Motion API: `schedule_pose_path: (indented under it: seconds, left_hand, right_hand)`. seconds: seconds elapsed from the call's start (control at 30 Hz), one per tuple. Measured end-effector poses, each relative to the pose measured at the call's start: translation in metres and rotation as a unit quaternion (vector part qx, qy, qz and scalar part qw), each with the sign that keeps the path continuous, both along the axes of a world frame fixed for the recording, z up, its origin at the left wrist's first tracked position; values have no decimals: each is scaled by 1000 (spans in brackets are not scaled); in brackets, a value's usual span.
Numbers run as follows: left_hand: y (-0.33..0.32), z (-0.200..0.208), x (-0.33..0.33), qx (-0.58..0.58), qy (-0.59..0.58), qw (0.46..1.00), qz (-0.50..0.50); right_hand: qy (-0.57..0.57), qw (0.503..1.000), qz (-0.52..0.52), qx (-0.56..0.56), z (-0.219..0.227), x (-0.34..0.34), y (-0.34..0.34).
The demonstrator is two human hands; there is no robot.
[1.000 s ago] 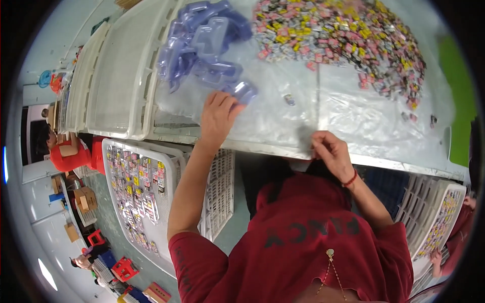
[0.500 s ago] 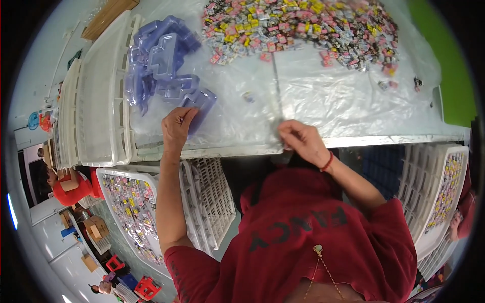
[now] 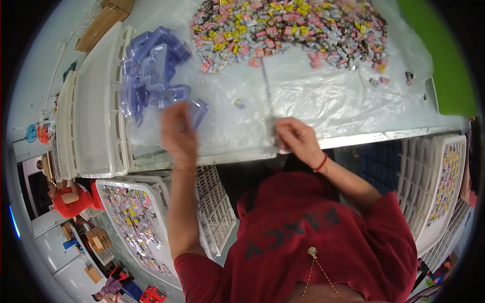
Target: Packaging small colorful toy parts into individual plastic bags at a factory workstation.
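My left hand is smeared by motion over the table's near edge. Its fingers are too blurred to show whether they hold anything. Just beyond it lies a translucent blue plastic tray, at the near end of a loose heap of blue plastic trays. Near the table edge, my right hand is closed with thumb and fingertips together. Whatever is between those fingertips is too small to make out. A small pale packet lies on the plastic sheet between the hands, farther back.
A wide pile of small pink, yellow and black packets covers the far table. White plastic crates stand at the left. A packet-filled tray sits below left, another at right. A person in red is at far left.
My left hand has left the blue tray's near edge and shifted slightly right and nearer to me. My right hand stays closed at nearly the same place. The whole view has shifted slightly.
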State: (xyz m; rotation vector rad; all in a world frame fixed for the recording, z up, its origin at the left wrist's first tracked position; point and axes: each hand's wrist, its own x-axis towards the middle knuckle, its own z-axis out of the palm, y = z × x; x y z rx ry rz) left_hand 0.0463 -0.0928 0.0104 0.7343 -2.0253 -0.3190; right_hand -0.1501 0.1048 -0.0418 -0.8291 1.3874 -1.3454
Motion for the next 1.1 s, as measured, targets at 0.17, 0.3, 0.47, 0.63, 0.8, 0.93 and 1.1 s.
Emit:
schedule_pose_path:
  seconds: [0.17,0.3,0.47,0.63,0.8,0.93,1.1]
  left_hand:
    - [71,-42,-89,-46,-104,970,-215]
    - [82,-48,-122,-23,-122,959,-253]
    - [79,-68,-101,-23,-109,974,-199]
    - [76,-100,-47,8,-182,981,-73]
    - [75,-103,-55,-66,-232,965,-99]
    - [71,-102,-52,-52,-269,958,-78]
    - [70,-90,-58,6,-258,963,-77]
  right_hand:
    - [8,953,-282,-113,14,-40,-14]
    - [132,937,-309,-94,36,-88,-1]
    - [588,772,-243,-9,-39,-99,41]
    - [433,859,-264,-69,-30,-51,32]
    - [467,843,-265,-32,-23,-47,40]
    - [499,826,-260,-38,-25,-46,34]
    - [528,806,-263,-42,-26,-49,29]
